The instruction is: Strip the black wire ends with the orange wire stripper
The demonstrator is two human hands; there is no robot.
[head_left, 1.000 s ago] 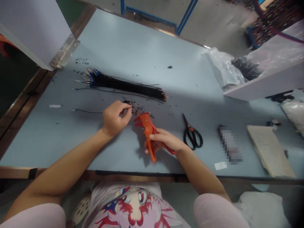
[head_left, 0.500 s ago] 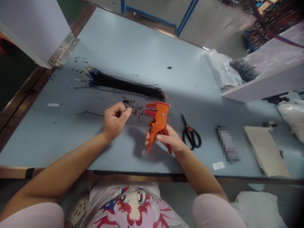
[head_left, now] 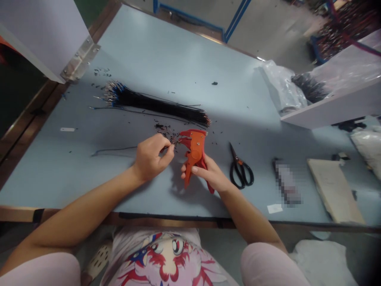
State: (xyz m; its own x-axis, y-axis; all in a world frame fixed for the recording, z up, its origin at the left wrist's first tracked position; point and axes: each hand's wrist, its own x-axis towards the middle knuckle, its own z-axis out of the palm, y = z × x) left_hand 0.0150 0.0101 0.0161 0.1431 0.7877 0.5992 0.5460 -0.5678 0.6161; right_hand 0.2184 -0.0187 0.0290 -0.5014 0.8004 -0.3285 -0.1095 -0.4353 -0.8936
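At the left fingertips: the left hand is gripping a thin black wire between thumb and forefinger; its long end is trailing off left of the pinch.
Right-hand grip: the right hand is wrapping its fingers around the handles of an orange-and-red wire stripper; any marking on the tool is too small to read.
Stripper jaws: they are facing the left pinch, just beside the wire's short end; whether they are touching it, I cannot tell.
Black scraps: small offcuts are lying just beyond the left pinch.
Wire bundle: a thick bundle of black wires is lying beyond both grips, its blue-and-metal ends pointing left.
Scissors: black-handled scissors are resting right of the stripper grip.
White tag: a small tag is lying well left of the pinch, its writing illegible.
White slip: a paper slip is lying right of the scissors, nearer the person, its print unreadable.
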